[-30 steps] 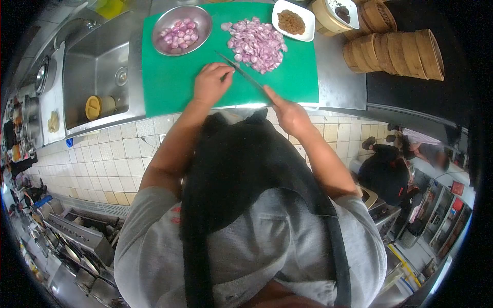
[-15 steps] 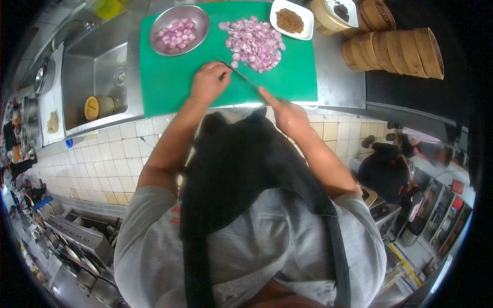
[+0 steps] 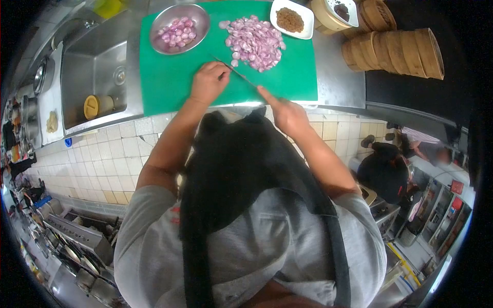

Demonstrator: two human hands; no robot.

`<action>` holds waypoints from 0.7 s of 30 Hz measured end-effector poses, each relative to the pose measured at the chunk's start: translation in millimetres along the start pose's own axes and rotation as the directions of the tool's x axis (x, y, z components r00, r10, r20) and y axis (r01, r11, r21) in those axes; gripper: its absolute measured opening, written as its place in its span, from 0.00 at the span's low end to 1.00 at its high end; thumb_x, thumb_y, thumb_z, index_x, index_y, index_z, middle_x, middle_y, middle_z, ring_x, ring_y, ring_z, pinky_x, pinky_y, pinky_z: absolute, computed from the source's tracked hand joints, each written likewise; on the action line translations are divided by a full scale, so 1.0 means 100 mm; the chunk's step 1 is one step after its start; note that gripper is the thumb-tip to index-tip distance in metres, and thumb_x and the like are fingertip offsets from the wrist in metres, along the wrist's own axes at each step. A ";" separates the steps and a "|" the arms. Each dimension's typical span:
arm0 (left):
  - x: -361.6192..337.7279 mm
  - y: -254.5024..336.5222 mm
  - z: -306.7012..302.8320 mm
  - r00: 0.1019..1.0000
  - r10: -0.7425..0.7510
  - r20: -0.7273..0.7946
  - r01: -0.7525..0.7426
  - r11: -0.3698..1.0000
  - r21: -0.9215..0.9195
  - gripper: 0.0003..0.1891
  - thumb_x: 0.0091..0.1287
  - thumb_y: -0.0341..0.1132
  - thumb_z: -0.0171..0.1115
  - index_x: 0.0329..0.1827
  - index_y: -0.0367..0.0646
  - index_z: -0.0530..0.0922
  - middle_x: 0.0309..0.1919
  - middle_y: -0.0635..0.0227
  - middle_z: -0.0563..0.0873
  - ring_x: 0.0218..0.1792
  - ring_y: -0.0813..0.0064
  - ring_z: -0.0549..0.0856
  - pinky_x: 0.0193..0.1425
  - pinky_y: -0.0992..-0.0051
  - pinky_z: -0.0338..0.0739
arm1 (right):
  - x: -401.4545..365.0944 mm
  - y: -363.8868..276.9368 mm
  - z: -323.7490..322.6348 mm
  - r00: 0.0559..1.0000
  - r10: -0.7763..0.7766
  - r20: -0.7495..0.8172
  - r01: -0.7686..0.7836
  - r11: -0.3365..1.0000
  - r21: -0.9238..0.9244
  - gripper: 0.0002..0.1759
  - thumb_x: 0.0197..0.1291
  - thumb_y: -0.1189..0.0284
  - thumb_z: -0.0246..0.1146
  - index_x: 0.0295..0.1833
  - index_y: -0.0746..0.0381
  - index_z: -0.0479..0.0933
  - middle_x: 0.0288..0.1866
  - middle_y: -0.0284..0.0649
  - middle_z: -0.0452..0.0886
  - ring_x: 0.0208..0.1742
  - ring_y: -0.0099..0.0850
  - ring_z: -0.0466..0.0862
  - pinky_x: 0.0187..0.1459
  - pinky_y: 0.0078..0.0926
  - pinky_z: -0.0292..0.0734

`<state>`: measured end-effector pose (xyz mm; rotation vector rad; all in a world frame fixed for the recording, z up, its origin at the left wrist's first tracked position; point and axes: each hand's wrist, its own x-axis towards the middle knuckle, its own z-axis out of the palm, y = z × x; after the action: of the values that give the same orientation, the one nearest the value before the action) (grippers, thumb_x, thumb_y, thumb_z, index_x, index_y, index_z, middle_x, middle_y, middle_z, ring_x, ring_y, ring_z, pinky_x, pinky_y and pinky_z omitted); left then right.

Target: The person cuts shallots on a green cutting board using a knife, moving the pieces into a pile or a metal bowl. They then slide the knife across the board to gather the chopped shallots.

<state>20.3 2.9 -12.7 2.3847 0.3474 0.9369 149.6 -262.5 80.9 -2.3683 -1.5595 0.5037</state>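
My right hand grips the handle of a knife, index finger stretched along it. The thin blade slants up and left over the green cutting board, right beside the fingertips of my left hand. Those left fingers are curled down on the board, and whatever they press is hidden. A broad heap of sliced shallots lies just beyond the blade. At the board's back left, a metal bowl holds whole peeled shallots.
A white dish of brown paste-like food sits at the board's back right corner. Bamboo steamers are stacked further right. On the left is a steel sink with a yellow-lidded container. Another person in black is behind at right.
Both hands and the knife stay in almost the same place, with only a very slight shift of the blade. The shallot heap looks unchanged.
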 end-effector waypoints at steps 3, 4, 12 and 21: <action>0.01 0.01 -0.05 1.000 0.006 -0.010 -0.006 1.000 0.002 0.05 0.60 0.25 0.75 0.37 0.45 0.88 0.40 0.66 0.92 0.43 0.59 0.92 0.49 0.62 0.89 | 0.04 -0.02 -0.01 0.998 -0.031 -0.048 0.032 0.999 0.010 0.46 0.66 0.82 0.56 0.89 0.38 0.66 0.42 0.58 0.87 0.41 0.59 0.88 0.44 0.56 0.83; 0.00 0.00 -0.04 1.000 0.004 -0.006 -0.004 1.000 0.005 0.05 0.60 0.25 0.75 0.37 0.45 0.88 0.40 0.66 0.92 0.43 0.59 0.92 0.49 0.62 0.89 | 0.03 -0.04 -0.02 0.997 -0.039 -0.059 0.040 0.999 0.015 0.46 0.66 0.82 0.56 0.89 0.38 0.66 0.43 0.58 0.87 0.41 0.58 0.88 0.44 0.56 0.83; 0.00 0.01 -0.05 1.000 0.001 -0.015 0.000 1.000 0.017 0.05 0.60 0.26 0.75 0.37 0.45 0.88 0.40 0.67 0.93 0.44 0.59 0.92 0.50 0.62 0.89 | 0.03 -0.07 -0.05 1.000 0.021 0.006 -0.021 1.000 0.011 0.43 0.68 0.78 0.57 0.87 0.37 0.67 0.51 0.59 0.89 0.45 0.59 0.90 0.47 0.55 0.87; -0.01 0.00 -0.01 0.999 0.014 -0.030 -0.014 1.000 0.024 0.05 0.60 0.26 0.75 0.37 0.45 0.88 0.41 0.67 0.93 0.44 0.60 0.92 0.51 0.62 0.89 | -0.02 -0.12 -0.03 0.998 -0.016 -0.063 0.018 1.000 0.021 0.47 0.66 0.82 0.59 0.89 0.36 0.66 0.43 0.57 0.88 0.41 0.59 0.88 0.43 0.56 0.83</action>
<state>18.8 2.9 -12.9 2.3994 0.3554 0.9811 140.0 -259.3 88.8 -2.3296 -1.5374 0.4356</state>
